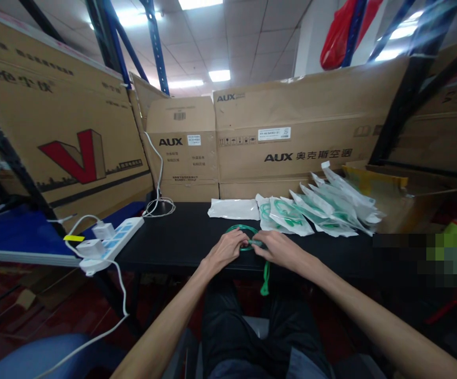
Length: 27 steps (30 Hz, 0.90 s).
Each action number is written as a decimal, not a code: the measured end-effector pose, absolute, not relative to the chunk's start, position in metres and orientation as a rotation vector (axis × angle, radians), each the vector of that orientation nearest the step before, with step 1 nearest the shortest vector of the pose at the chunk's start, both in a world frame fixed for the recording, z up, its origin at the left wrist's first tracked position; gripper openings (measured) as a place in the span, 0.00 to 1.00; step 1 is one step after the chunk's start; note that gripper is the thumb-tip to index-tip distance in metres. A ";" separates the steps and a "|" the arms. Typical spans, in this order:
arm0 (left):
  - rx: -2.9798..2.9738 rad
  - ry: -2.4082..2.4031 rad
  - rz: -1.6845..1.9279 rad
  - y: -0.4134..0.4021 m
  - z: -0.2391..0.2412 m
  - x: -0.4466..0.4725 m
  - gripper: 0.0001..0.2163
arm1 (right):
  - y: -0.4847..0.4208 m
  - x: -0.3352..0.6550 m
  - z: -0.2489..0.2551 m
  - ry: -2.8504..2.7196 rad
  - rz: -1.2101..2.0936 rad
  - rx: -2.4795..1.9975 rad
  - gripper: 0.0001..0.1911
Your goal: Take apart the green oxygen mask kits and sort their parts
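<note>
At the front edge of the black table (165,242), both hands work on a coil of thin green tubing (234,228). My left hand (228,248) pinches the coil at its near left side, fingers closed. My right hand (278,247) grips a greenish end piece of the tubing from the right, its fingertips close to the left ones. Below the right hand, a bright green end (265,287) dangles past the table edge above my lap. What exactly lies between the fingertips is partly hidden.
Right of centre lie several clear-and-white pouches (291,216) with green tubing inside. A flat white pouch (234,209) is beside them. A white power strip (112,247) with plugs and cords sits at left. Cardboard boxes (244,158) wall the back.
</note>
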<state>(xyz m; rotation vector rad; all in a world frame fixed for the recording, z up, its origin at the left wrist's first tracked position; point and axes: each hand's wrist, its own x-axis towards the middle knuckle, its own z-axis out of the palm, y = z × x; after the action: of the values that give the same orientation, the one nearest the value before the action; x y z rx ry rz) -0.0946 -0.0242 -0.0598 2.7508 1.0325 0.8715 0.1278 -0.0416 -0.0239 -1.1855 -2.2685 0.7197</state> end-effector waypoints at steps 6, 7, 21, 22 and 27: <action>2.728 1.032 0.892 -0.024 -0.057 -0.098 0.10 | -0.056 0.166 -0.026 -1.980 1.023 -1.296 0.14; 2.730 1.023 0.889 -0.026 -0.055 -0.097 0.09 | -0.059 0.173 -0.027 -1.924 1.090 -1.297 0.14; 2.196 1.805 0.494 0.014 -0.005 -0.108 0.17 | -0.055 0.165 -0.052 -1.233 1.433 -1.090 0.14; 2.131 1.822 0.371 0.023 -0.001 -0.108 0.17 | -0.053 0.162 -0.052 -1.214 1.448 -1.097 0.14; 1.883 1.783 -0.005 0.044 0.009 -0.102 0.16 | -0.055 0.144 -0.045 -1.178 1.527 -1.125 0.15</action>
<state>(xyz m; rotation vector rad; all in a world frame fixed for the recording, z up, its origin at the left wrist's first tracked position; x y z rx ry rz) -0.1020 0.0442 0.0092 1.8825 1.7826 -0.0046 0.1439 -0.0553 -0.0449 -1.1248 -1.1778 1.5271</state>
